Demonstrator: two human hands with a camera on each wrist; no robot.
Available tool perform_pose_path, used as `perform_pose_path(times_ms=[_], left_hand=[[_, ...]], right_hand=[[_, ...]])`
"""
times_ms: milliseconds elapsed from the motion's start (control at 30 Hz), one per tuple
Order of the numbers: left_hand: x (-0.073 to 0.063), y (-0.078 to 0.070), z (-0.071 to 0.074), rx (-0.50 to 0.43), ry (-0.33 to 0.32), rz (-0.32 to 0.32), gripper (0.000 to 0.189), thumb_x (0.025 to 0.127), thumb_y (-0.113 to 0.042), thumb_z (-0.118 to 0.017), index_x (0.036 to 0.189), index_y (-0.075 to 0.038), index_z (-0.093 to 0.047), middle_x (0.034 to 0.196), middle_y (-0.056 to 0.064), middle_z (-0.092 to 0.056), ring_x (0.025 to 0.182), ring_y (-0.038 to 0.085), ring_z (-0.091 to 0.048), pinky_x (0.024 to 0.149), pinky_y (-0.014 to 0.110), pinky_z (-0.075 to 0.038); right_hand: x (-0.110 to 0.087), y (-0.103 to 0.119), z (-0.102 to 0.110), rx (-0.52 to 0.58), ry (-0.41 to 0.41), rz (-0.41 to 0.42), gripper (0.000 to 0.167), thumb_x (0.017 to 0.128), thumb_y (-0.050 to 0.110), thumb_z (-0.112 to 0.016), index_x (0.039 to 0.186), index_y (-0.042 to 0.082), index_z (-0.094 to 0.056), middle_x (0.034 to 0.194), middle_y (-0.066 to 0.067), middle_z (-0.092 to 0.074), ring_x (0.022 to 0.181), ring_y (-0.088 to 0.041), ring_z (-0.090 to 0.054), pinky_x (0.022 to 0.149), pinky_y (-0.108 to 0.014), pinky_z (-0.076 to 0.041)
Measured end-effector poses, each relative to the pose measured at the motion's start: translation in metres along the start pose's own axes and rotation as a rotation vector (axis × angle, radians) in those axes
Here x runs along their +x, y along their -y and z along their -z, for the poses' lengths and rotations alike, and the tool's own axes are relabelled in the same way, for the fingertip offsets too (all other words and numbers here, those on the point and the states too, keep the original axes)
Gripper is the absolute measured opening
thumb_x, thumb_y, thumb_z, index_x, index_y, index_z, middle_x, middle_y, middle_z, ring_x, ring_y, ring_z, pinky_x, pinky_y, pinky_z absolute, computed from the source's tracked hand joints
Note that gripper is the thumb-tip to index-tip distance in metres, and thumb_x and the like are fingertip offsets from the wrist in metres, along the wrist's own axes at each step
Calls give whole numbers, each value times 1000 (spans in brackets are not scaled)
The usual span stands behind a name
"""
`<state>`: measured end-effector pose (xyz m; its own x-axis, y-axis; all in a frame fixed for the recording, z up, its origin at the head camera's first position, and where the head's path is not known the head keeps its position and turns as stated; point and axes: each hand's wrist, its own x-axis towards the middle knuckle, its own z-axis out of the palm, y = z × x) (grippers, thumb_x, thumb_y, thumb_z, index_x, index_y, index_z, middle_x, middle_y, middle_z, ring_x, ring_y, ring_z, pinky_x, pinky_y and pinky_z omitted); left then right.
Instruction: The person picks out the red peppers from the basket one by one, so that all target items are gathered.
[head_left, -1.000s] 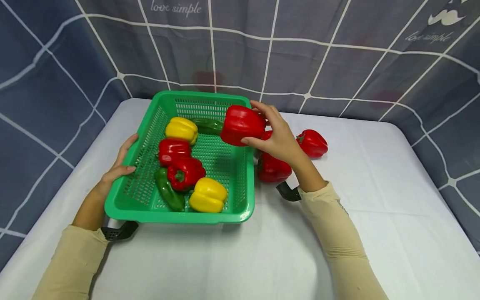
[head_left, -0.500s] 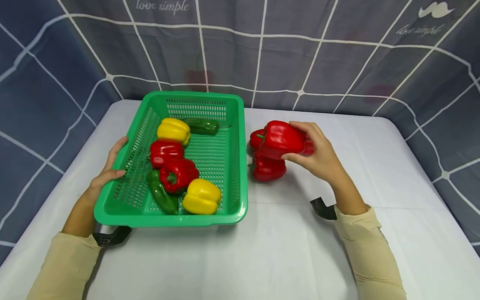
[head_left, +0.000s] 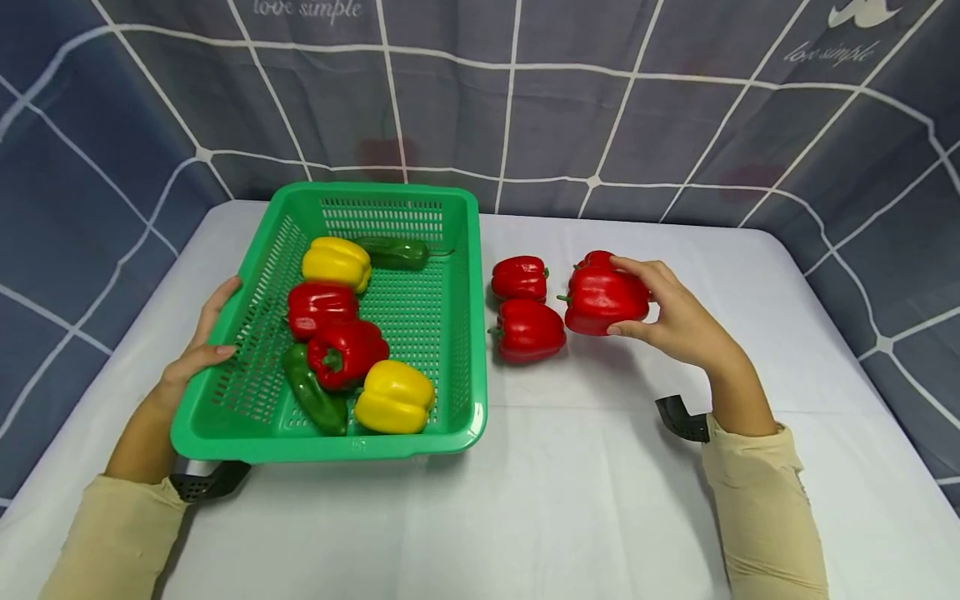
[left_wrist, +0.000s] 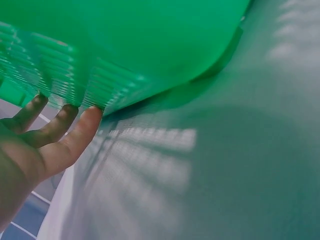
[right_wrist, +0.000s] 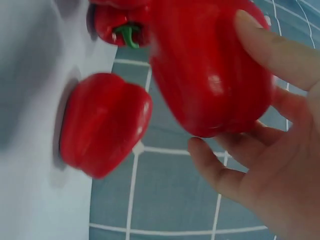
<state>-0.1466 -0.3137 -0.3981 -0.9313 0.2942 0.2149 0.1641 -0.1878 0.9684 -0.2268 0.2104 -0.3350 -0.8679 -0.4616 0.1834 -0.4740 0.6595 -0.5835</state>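
My right hand (head_left: 678, 321) grips a red bell pepper (head_left: 606, 302) between thumb and fingers, its stem pointing left. In the right wrist view this pepper (right_wrist: 210, 65) is held off the white surface, with another red pepper (right_wrist: 105, 125) lying behind it. Two more red peppers, a rear one (head_left: 519, 277) and a front one (head_left: 529, 331), lie between it and the green basket (head_left: 482, 333). My left hand (head_left: 187, 354) holds the basket's left side, thumb at the rim. Its fingertips (left_wrist: 92, 114) touch the slotted outer wall in the left wrist view.
Inside the basket lie two yellow peppers (head_left: 337, 263), two red peppers (head_left: 347, 354) and two long green peppers (head_left: 392, 252). A white cloth (head_left: 570, 500) covers the table. Grey checked curtain (head_left: 555, 125) encloses the back and sides.
My right hand has carried the red pepper rightward, away from above the basket's right edge to beside the loose red peppers. My left hand stays on the basket.
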Motion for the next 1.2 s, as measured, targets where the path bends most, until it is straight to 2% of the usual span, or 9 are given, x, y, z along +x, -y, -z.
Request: perform_pose_path(times_ms=[67, 133, 433, 733, 933, 1200], left_hand=[[0, 0, 0, 3, 2, -2, 78, 78, 4, -20, 147, -23, 1, 148, 1, 0, 133, 10, -12, 100, 16, -21], [0, 0, 1, 12, 1, -4, 78, 77, 4, -20, 147, -23, 1, 148, 1, 2, 134, 10, -11, 101, 16, -20], [0, 1, 2, 21, 6, -24, 79, 75, 5, -19, 147, -21, 1, 149, 1, 4, 135, 10, -7, 105, 17, -13], [2, 2, 1, 10, 6, -30, 79, 75, 5, -19, 147, -21, 0, 148, 0, 3, 135, 8, -8, 104, 16, -14], [1, 3, 2, 5, 9, -42, 78, 76, 5, -20, 147, -20, 0, 147, -1, -2, 133, 9, -11, 102, 16, -17], [1, 3, 2, -1, 17, -41, 78, 76, 5, -19, 147, -20, 1, 148, -1, 0, 134, 8, -10, 103, 17, -17]], right_hand=[[-1, -2, 4, -12, 44, -38, 79, 73, 12, -75, 140, 11, -33, 123, -16, -42, 113, -31, -40, 86, -46, -43], [-1, -5, 7, -13, 76, -69, 79, 74, 13, -74, 141, 11, -32, 125, -17, -40, 115, -31, -38, 86, -51, -42], [1, -17, 3, -51, 227, -147, 74, 77, 14, -71, 140, 10, -33, 123, -19, -38, 114, -34, -38, 87, -54, -41], [4, -22, -4, -65, 248, -171, 72, 75, 10, -71, 138, 9, -35, 126, -20, -37, 119, -37, -35, 91, -57, -38], [5, -25, -6, -68, 250, -157, 71, 75, 9, -71, 137, 9, -37, 128, -20, -36, 121, -37, -34, 93, -56, -37], [7, -26, -9, -86, 268, -149, 70, 76, 9, -71, 136, 6, -37, 130, -22, -36, 123, -39, -32, 95, -57, -35]])
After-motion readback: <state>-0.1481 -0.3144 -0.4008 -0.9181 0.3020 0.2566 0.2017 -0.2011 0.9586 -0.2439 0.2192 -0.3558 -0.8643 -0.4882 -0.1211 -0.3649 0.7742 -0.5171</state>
